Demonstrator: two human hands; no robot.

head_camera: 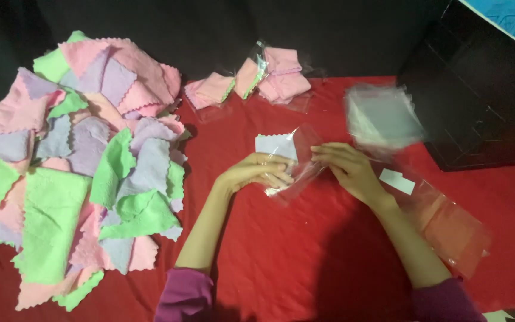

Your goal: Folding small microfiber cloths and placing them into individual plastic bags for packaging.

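My left hand [256,172] and my right hand [347,168] meet at the middle of the red table [281,262]. Between them is a clear plastic bag [296,170] with a folded pale blue cloth [275,146] partly inside its mouth. The left hand grips the cloth and the bag's near edge. My right hand pinches the bag's other side. Both forearms come up from the bottom edge in purple sleeves.
A big heap of loose pink, green and lilac cloths [78,161] fills the left. Several bagged cloths [251,80] lie at the back. A stack of empty clear bags [382,116] sits right of my hands, more bags [448,223] lie beside my right forearm, and a black box [484,89] stands at right.
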